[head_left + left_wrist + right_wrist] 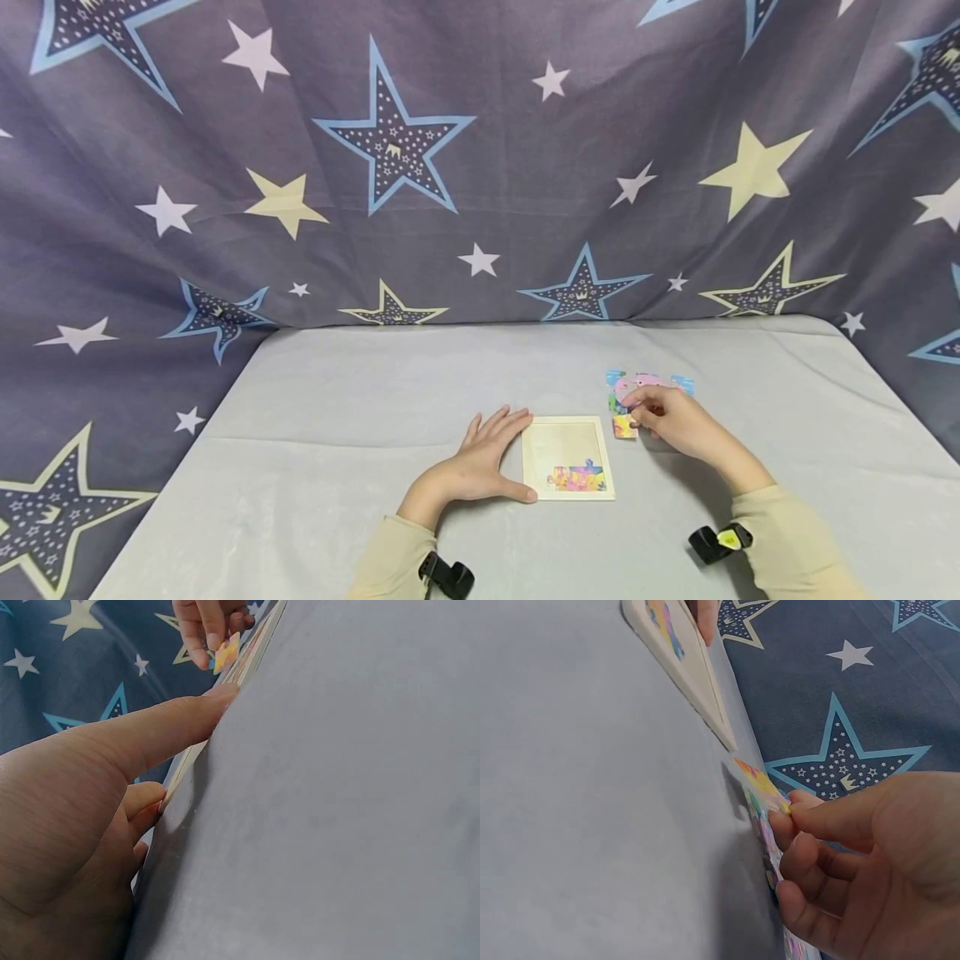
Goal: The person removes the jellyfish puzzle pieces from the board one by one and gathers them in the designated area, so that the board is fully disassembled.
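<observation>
A square cream puzzle frame (530, 458) lies flat on the cloth, with a few joined puzzle pieces (581, 477) in its lower right corner. My left hand (480, 462) rests at the frame's left side, thumb at the lower corner and fingers spread toward the upper one. To the right of the frame, my right hand (678, 421) pinches a yellow puzzle piece (624, 427) between thumb and forefinger. In the right wrist view the yellow piece (761, 778) is tilted up off the cloth. Behind that hand are pink and blue puzzle pieces (641, 381), partly hidden by it.
A light grey cloth (337, 392) covers the table. Behind it hangs a dark curtain (487, 183) printed with stars. Each wrist wears a black strap camera, the left one (447, 575) and the right one (718, 543).
</observation>
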`<move>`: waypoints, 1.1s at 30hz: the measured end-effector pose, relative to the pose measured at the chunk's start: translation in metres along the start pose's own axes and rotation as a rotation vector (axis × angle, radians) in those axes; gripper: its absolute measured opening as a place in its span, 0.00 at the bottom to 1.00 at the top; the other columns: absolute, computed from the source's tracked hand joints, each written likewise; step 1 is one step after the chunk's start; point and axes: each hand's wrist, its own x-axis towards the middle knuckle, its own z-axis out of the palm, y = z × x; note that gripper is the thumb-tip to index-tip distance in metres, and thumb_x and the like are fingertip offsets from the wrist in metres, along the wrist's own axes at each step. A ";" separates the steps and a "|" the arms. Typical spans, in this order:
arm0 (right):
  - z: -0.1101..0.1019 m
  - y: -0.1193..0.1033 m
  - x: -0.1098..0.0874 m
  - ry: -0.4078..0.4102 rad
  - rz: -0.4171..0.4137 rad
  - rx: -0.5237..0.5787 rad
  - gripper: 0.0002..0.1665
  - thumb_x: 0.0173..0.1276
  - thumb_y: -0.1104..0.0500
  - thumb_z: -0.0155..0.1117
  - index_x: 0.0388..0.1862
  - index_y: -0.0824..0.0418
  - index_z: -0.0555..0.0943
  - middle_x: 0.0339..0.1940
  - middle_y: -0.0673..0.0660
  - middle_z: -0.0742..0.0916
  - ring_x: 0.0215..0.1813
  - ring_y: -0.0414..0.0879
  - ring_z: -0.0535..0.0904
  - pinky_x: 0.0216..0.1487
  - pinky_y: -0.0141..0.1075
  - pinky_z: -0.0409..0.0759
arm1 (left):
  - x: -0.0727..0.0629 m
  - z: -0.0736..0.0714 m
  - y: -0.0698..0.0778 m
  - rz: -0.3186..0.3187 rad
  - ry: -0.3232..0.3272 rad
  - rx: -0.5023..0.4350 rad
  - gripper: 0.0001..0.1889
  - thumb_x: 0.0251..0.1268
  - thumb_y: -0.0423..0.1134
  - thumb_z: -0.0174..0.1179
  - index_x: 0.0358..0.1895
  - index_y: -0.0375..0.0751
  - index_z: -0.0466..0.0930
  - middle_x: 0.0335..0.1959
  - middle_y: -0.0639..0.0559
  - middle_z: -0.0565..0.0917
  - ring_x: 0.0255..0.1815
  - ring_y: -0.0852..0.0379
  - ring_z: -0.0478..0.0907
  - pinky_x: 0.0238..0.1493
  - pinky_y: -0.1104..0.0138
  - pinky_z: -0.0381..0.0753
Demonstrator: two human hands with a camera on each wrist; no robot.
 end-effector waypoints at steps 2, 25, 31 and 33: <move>0.002 0.000 0.000 0.009 -0.016 -0.025 0.10 0.71 0.68 0.61 0.48 0.68 0.84 0.34 0.56 0.87 0.34 0.42 0.77 0.31 0.29 0.76 | 0.000 0.000 -0.001 -0.001 0.001 0.001 0.56 0.49 0.51 0.78 0.81 0.47 0.55 0.84 0.50 0.55 0.87 0.46 0.39 0.83 0.43 0.26; 0.010 -0.011 -0.002 0.021 -0.021 -0.092 0.10 0.71 0.65 0.64 0.49 0.66 0.84 0.35 0.54 0.86 0.35 0.42 0.78 0.30 0.29 0.76 | -0.001 0.000 0.001 0.007 -0.003 -0.001 0.56 0.49 0.51 0.78 0.81 0.45 0.56 0.84 0.49 0.55 0.87 0.45 0.40 0.83 0.42 0.26; 0.015 -0.024 -0.005 0.003 -0.057 -0.074 0.09 0.70 0.64 0.65 0.47 0.64 0.85 0.33 0.53 0.86 0.31 0.39 0.76 0.27 0.28 0.73 | 0.000 -0.001 0.000 0.005 -0.003 -0.008 0.55 0.49 0.51 0.78 0.81 0.47 0.56 0.84 0.50 0.55 0.87 0.46 0.40 0.83 0.43 0.26; 0.017 -0.028 -0.005 -0.004 -0.064 -0.073 0.08 0.70 0.64 0.66 0.46 0.64 0.85 0.32 0.51 0.85 0.30 0.39 0.74 0.26 0.29 0.72 | 0.000 -0.001 0.000 0.006 -0.003 -0.009 0.55 0.49 0.51 0.78 0.81 0.46 0.56 0.84 0.49 0.55 0.87 0.45 0.40 0.83 0.42 0.26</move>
